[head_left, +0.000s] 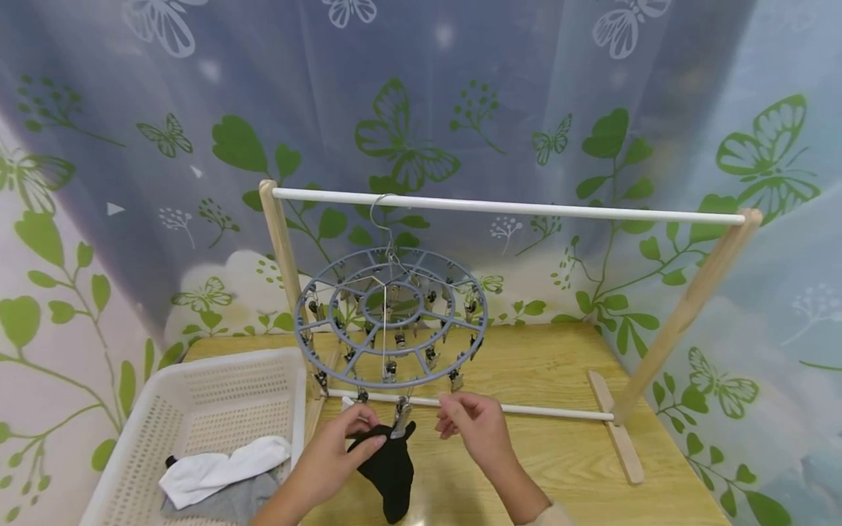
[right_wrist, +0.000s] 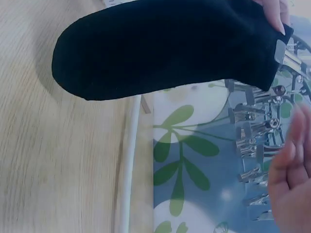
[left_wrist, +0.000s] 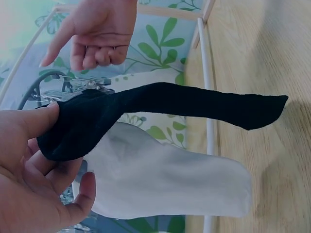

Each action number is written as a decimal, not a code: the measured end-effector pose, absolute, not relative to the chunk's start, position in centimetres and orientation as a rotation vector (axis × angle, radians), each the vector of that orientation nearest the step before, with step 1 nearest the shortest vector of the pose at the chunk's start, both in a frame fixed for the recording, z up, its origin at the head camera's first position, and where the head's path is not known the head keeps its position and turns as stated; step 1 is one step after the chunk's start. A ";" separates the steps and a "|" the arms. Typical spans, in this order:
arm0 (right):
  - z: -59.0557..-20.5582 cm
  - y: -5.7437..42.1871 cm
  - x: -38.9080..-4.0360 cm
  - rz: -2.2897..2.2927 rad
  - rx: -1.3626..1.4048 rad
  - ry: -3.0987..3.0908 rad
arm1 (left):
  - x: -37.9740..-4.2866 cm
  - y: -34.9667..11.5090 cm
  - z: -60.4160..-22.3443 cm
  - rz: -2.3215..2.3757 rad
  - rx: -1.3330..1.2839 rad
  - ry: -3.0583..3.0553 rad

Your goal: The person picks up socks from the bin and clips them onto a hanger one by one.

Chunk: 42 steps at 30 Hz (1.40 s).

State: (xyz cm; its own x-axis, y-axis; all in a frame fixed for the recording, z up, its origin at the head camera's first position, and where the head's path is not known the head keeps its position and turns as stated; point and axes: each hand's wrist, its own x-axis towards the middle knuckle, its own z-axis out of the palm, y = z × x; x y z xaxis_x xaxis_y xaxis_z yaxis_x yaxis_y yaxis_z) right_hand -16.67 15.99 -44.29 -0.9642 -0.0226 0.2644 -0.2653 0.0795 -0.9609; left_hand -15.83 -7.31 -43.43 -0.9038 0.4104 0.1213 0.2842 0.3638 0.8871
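Observation:
A black sock (head_left: pixel 391 478) hangs by its cuff from a metal clip (head_left: pixel 401 418) at the near edge of a round grey clip hanger (head_left: pixel 484 314). My left hand (head_left: pixel 332 453) pinches the cuff between thumb and fingers, left of the clip. To the right of that clip, my right hand (head_left: pixel 480 432) is in the air with its fingers loosely bent, holding nothing. Behind the black sock, the left wrist view shows a white sock (left_wrist: pixel 170 177) hanging; its upper end is hidden by the left hand and the black sock.
The hanger hooks over the white top bar (head_left: pixel 526 210) of a wooden-legged rack. At left stands a white perforated basket (head_left: pixel 151 431) with a white sock (head_left: pixel 224 471) and a grey cloth (head_left: pixel 230 500) inside. A white lower bar (head_left: pixel 552 413) runs behind the hands above the wooden table (head_left: pixel 526 467).

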 end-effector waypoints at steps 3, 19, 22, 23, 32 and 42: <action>-44.2 16.2 -16.7 1.911 0.126 -2.071 | -15.8 -7.5 -43.5 1.588 0.630 2.493; -44.6 16.7 -18.3 1.898 0.168 -2.158 | -16.1 -9.0 -44.3 1.505 0.556 2.626; -45.2 16.6 -18.5 1.937 0.234 -2.223 | -16.0 -9.3 -44.5 1.509 0.544 2.639; -45.2 16.5 -18.5 1.944 0.248 -2.243 | -16.0 -9.4 -44.5 1.508 0.540 2.647; -44.7 16.2 -18.6 1.994 0.352 -2.347 | -15.9 -10.4 -44.8 1.456 0.513 2.734; -44.6 15.9 -19.6 2.118 0.564 -2.412 | -15.9 -11.0 -44.5 1.438 0.417 2.751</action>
